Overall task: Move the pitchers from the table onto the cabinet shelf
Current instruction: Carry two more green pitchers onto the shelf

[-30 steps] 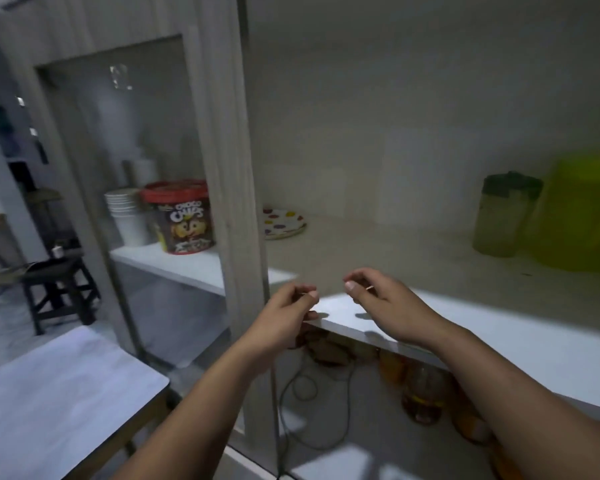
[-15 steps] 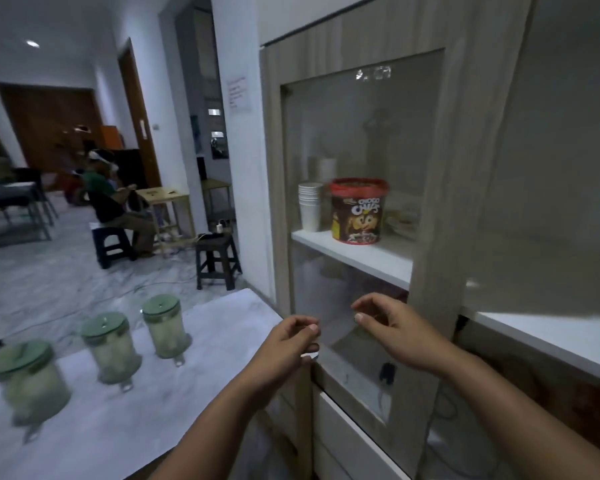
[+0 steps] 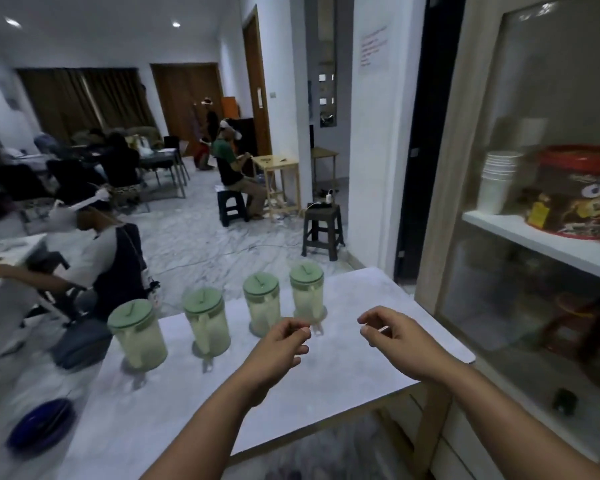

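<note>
Several pale green pitchers with green lids stand in a row on the white table (image 3: 343, 386): the leftmost pitcher (image 3: 137, 336), a second (image 3: 207, 322), a third (image 3: 262, 303) and the rightmost (image 3: 307, 292). My left hand (image 3: 279, 344) hovers over the table just in front of the two right pitchers, fingers loosely curled, holding nothing. My right hand (image 3: 400, 339) floats to its right, fingers apart and empty. The cabinet shelf (image 3: 548, 242) is at the right behind a glass door.
On the shelf stand stacked white paper cups (image 3: 497, 183) and a red-lidded cereal tub (image 3: 581, 194). A dark stool (image 3: 323, 228) stands past the table. People sit at tables across the room, one close on the left. A blue plate (image 3: 40, 426) lies at the lower left.
My view has swung left from the open cabinet shelf to the table. The pitchers have come into the middle of view. Both hands stayed empty and now hover over the table.
</note>
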